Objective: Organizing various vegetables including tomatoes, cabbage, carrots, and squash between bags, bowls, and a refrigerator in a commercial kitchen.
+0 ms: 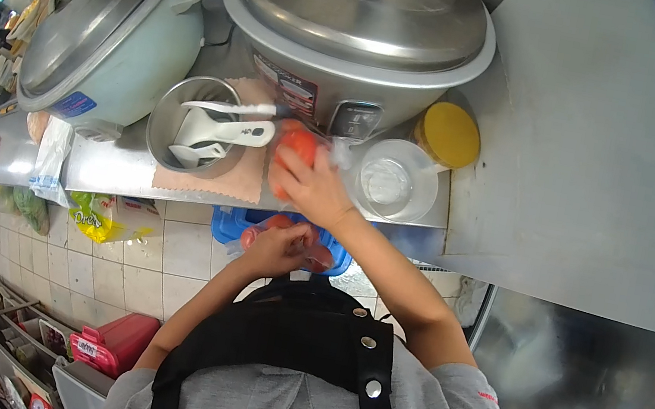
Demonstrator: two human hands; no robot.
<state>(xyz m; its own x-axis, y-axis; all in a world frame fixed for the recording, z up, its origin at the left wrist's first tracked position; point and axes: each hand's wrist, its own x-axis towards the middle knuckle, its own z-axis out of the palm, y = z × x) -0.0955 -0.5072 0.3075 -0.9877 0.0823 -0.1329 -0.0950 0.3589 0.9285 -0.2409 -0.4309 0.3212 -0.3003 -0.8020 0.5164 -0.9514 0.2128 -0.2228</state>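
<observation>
My right hand (312,182) is on a clear plastic bag of red tomatoes (300,146) at the front of the steel counter, below a large rice cooker (350,77). Close to my body, my left hand (277,248) grips a second clear bag with reddish tomatoes (318,258), over a blue plastic container (224,222). Left of the upper bag, a steel pot (156,138) holds white plastic rice paddles (219,128). To the bag's right stands a clear plastic tub (397,181), and behind it a container with a yellow lid (450,135).
A second rice cooker (163,57) stands at the left. A plastic bag (52,156) and a yellow-green package (102,216) are at the counter's front edge. A grey metal panel (586,151) bounds the right side. A red bin (116,341) stands at the lower left.
</observation>
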